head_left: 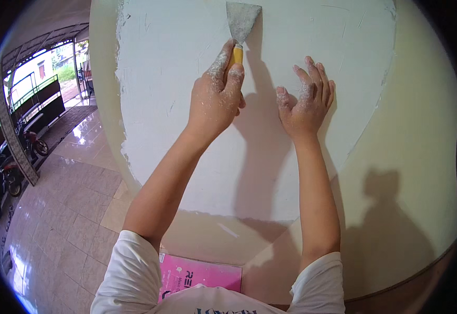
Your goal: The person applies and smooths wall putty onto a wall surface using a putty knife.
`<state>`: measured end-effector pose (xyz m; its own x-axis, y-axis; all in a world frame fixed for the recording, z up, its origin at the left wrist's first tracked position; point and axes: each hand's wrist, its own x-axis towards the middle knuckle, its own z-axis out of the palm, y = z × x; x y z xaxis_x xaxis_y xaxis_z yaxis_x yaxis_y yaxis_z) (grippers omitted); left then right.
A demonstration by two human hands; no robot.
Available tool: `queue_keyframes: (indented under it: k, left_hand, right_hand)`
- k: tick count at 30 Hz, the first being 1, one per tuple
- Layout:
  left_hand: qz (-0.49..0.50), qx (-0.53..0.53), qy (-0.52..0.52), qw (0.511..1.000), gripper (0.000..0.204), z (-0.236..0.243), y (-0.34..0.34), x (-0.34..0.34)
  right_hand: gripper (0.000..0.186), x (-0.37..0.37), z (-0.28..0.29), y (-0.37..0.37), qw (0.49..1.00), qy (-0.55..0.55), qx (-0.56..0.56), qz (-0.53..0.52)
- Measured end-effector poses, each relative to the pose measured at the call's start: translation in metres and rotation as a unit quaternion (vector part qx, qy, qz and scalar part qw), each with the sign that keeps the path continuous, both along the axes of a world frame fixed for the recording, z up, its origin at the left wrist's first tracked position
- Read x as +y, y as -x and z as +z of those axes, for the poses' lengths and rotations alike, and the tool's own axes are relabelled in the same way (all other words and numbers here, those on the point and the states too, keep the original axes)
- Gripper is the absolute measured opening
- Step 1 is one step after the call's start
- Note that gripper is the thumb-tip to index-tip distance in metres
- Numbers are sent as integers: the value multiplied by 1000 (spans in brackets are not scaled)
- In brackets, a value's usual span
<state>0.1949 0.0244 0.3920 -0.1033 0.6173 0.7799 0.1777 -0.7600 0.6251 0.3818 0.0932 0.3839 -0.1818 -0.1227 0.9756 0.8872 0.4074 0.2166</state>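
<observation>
My left hand [216, 99], dusted with white powder, is wrapped round the yellow handle of a putty knife [243, 21]. Its forefinger and thumb lie along the handle, and the wide metal blade, coated in white, points up at the top of the view. Before me stands a wall with a large white plastered patch [179, 157], ragged at its edges. Over this patch my right hand [308, 102] has its fingers spread, with nothing in it; the fingertips look to be at the wall, though contact is hard to tell.
Below the patch, a pink box [231, 275] sits at the foot of the wall near my body. Shiny tiled floor [76, 209] stretches left to a post [14, 131] and parked motorbikes [11, 180]. Beyond is a dark gate [40, 107]. Shadows of my arms and head fall on the wall.
</observation>
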Motion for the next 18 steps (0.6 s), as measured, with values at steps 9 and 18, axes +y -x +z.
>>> queue_keyframes:
  k: [9, 18]
  left_hand:
    - [23, -165, 161, 973, 60, -237, 0, -17]
    - [53, -54, 84, 994, 51, -88, 78, -6]
  right_hand:
    - [40, 1, 1, -4, 1000, -5, -10, -3]
    - [46, -8, -8, 0, 997, 33, -25, -65]
